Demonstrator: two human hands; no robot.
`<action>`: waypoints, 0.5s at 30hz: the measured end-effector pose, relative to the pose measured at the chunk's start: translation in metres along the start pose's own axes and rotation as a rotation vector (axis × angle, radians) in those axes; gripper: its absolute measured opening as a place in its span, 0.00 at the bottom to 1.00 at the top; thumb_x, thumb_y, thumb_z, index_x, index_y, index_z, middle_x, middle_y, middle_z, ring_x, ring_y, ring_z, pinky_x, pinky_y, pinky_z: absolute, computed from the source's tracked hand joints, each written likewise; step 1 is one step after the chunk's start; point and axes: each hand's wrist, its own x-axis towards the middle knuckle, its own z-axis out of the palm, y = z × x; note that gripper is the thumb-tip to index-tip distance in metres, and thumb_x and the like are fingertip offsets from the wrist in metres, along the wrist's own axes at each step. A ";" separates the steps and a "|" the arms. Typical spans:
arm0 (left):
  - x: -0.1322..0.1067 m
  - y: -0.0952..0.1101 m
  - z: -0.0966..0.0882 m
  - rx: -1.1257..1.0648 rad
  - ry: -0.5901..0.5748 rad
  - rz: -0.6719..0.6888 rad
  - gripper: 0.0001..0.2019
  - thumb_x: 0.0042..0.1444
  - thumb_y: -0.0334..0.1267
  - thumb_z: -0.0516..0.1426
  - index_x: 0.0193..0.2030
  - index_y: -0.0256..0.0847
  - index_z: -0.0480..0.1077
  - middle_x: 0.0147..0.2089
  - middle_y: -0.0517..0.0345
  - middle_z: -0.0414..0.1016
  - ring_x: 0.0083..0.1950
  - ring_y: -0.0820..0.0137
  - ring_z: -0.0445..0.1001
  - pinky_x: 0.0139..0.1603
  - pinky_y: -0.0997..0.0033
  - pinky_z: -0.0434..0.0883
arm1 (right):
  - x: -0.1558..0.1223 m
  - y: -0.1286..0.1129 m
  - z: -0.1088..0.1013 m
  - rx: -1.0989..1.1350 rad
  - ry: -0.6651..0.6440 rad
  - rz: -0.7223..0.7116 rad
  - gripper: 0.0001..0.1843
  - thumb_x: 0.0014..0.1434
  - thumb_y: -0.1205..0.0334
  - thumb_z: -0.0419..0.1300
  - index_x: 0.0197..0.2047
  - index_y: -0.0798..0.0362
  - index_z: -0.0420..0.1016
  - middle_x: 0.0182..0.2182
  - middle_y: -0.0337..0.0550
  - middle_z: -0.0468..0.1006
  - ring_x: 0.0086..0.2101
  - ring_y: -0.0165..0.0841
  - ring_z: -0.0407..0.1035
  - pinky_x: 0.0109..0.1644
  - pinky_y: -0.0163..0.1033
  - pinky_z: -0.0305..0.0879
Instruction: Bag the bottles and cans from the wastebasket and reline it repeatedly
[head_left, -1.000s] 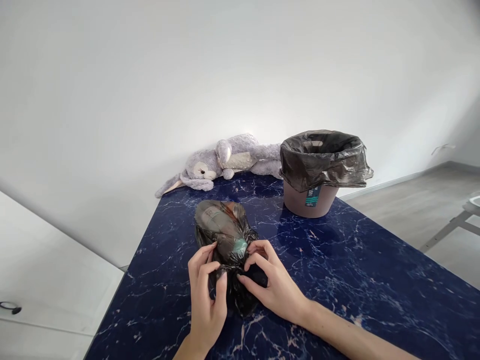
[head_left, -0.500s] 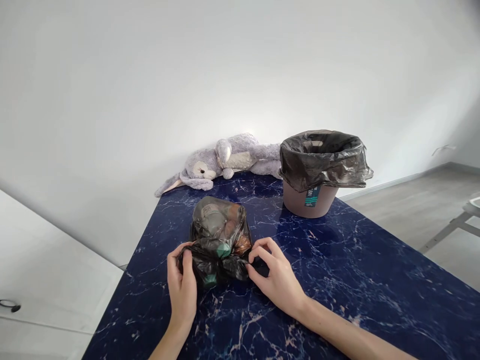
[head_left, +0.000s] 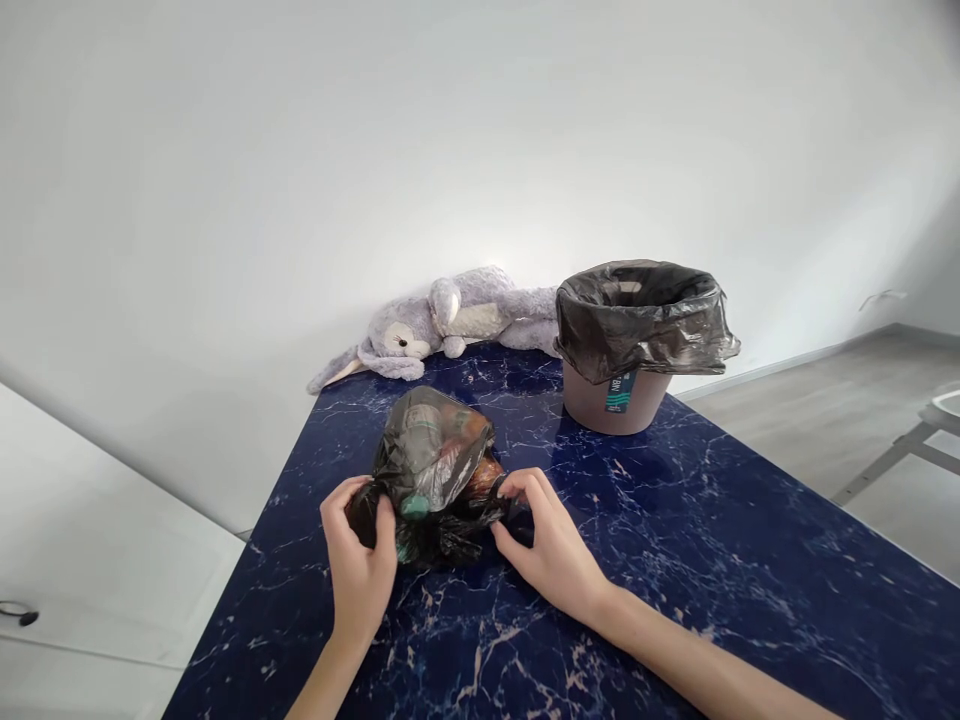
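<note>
A full black rubbish bag (head_left: 431, 462) lies on the dark blue marble-patterned table (head_left: 675, 560), with bottles and other items showing through the thin plastic. My left hand (head_left: 358, 555) is closed on the bag's left loose end. At the bag's right loose end, my right hand (head_left: 551, 548) pinches the plastic. Both ends are pulled apart sideways at the bag's near side.
A brown bin (head_left: 619, 395) lined with a black bag (head_left: 645, 315) stands at the back right of the table. A grey plush rabbit (head_left: 442, 325) lies along the table's far edge by the white wall. White furniture is at lower left, wooden floor at right.
My hands moved from close together at the bag's neck to either side, pulling its loose ends apart. The bag shifted slightly left and bunched up lower.
</note>
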 end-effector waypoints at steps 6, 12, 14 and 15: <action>-0.013 0.013 0.004 0.474 -0.151 0.815 0.22 0.68 0.30 0.61 0.65 0.52 0.71 0.70 0.43 0.67 0.73 0.48 0.65 0.73 0.42 0.62 | -0.007 -0.018 -0.003 -0.065 -0.197 -0.237 0.27 0.66 0.72 0.63 0.65 0.45 0.68 0.60 0.49 0.75 0.60 0.46 0.66 0.66 0.56 0.69; -0.008 0.007 -0.001 0.634 -0.149 0.904 0.13 0.69 0.38 0.64 0.58 0.52 0.79 0.67 0.48 0.78 0.71 0.44 0.67 0.71 0.39 0.59 | -0.010 -0.019 -0.001 -0.155 -0.274 -0.297 0.08 0.71 0.68 0.63 0.52 0.50 0.77 0.41 0.45 0.81 0.47 0.44 0.68 0.54 0.55 0.72; -0.003 0.005 -0.004 0.629 -0.114 0.883 0.08 0.69 0.38 0.65 0.53 0.52 0.80 0.64 0.50 0.81 0.69 0.45 0.69 0.70 0.40 0.60 | -0.009 -0.019 -0.002 -0.157 -0.274 -0.314 0.03 0.72 0.66 0.63 0.47 0.50 0.78 0.38 0.44 0.81 0.44 0.42 0.68 0.52 0.54 0.72; 0.000 0.004 -0.006 0.623 -0.096 0.868 0.07 0.69 0.38 0.65 0.52 0.52 0.81 0.63 0.51 0.82 0.69 0.45 0.70 0.69 0.40 0.61 | -0.008 -0.019 -0.003 -0.157 -0.280 -0.321 0.03 0.73 0.66 0.63 0.46 0.50 0.79 0.37 0.44 0.81 0.43 0.42 0.69 0.52 0.53 0.72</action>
